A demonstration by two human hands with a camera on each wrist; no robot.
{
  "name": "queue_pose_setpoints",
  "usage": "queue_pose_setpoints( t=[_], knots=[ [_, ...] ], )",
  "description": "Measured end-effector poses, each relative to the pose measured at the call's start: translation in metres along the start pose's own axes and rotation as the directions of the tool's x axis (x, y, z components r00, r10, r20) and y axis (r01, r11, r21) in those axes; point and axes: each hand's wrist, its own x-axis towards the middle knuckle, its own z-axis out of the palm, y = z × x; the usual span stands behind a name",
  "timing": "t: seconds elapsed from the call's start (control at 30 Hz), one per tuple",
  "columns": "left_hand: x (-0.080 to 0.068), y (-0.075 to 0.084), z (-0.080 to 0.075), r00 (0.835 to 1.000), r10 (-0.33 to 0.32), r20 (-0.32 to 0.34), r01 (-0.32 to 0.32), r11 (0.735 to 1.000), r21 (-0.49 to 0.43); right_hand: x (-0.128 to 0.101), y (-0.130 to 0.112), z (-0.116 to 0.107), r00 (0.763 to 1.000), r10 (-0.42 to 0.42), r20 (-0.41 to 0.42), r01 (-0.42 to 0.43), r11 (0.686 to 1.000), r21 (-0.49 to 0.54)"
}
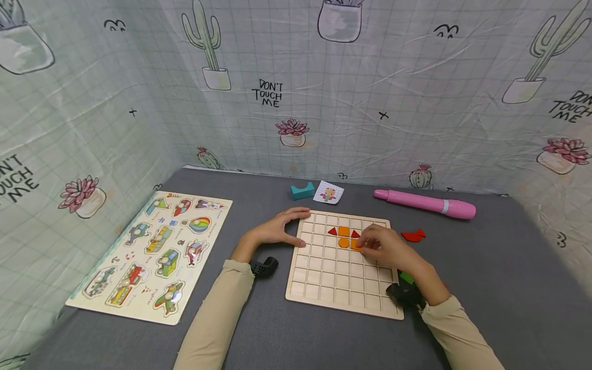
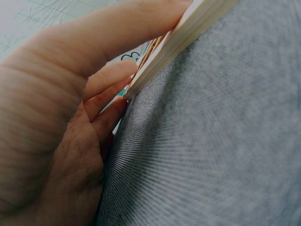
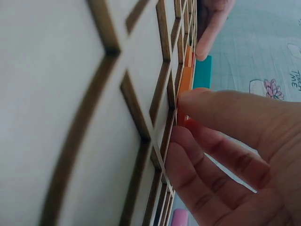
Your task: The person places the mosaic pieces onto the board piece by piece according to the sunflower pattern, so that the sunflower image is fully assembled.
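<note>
A square wooden grid board (image 1: 328,280) lies on the table. On it sit two red triangles, one (image 1: 332,232) left and one (image 1: 355,234) right of an orange square (image 1: 344,231), with an orange disc (image 1: 344,242) below the square. My right hand (image 1: 386,245) pinches an orange piece (image 1: 355,245) beside the disc, its thumb (image 3: 221,106) against it; fingers cover part of its outline. My left hand (image 1: 275,228) rests at the board's far left corner, thumb (image 2: 117,28) and fingers spread along the edge, touching the wood.
Red pieces (image 1: 413,236) and a green piece (image 1: 407,278) lie right of the board. Behind it are a teal block (image 1: 302,191), a picture card (image 1: 329,192) and a pink pen-like stick (image 1: 423,202). A vehicle puzzle board (image 1: 152,257) lies at left. Printed cloth walls surround the table.
</note>
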Motion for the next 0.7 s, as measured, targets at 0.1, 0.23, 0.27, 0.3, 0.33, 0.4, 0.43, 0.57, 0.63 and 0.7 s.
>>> queue_pose_setpoints(
  t=[0.1, 0.23, 0.27, 0.3, 0.33, 0.4, 0.43, 0.57, 0.63, 0.7],
  knots=[
    [0.0001, 0.0004, 0.0001, 1.0, 0.0, 0.001, 0.0, 1.0, -0.001, 0.0, 0.0004, 0.0011, 1.0, -0.003, -0.004, 0.003, 1.0, -0.003],
    [0.0003, 0.0003, 0.0001, 1.0, 0.002, 0.001, -0.002, 1.0, -0.004, 0.0, 0.0008, 0.0017, 1.0, -0.003, -0.005, 0.002, 1.0, -0.009],
    [0.0003, 0.0, 0.0001, 1.0, 0.002, 0.001, -0.002, 1.0, -0.005, 0.0001, 0.0009, 0.0018, 1.0, -0.004, -0.005, 0.004, 1.0, -0.008],
    [0.0002, 0.0, 0.0001, 1.0, 0.003, 0.0, -0.003, 1.0, -0.006, 0.0003, 0.0008, 0.0018, 1.0, -0.006, -0.004, 0.006, 1.0, -0.006],
    [0.0003, -0.0004, 0.0002, 1.0, 0.002, 0.001, -0.002, 1.0, -0.006, 0.0005, 0.0009, 0.0017, 1.0, -0.008, -0.001, 0.008, 1.0, 0.0],
    [0.0003, -0.0011, 0.0006, 1.0, 0.003, 0.0, -0.003, 1.0, -0.005, 0.0009, 0.0009, 0.0016, 1.0, -0.008, 0.007, 0.008, 1.0, 0.014],
    [0.0002, -0.0014, 0.0009, 1.0, 0.003, 0.0, -0.003, 1.0, -0.005, 0.0011, 0.0009, 0.0015, 1.0, -0.006, 0.009, 0.006, 1.0, 0.019],
    [-0.0003, -0.0016, 0.0009, 1.0, 0.007, -0.001, -0.007, 1.0, -0.009, 0.0007, 0.001, 0.0015, 1.0, 0.008, 0.011, -0.009, 1.0, 0.027],
    [-0.0007, -0.001, 0.0005, 1.0, 0.008, -0.001, -0.008, 1.0, -0.009, 0.0003, 0.0011, 0.0016, 1.0, 0.011, 0.005, -0.011, 1.0, 0.024],
    [-0.0009, -0.0006, 0.0002, 1.0, 0.008, -0.001, -0.008, 1.0, -0.005, 0.0, 0.0008, 0.0018, 1.0, 0.012, 0.001, -0.012, 1.0, 0.019]
  ],
)
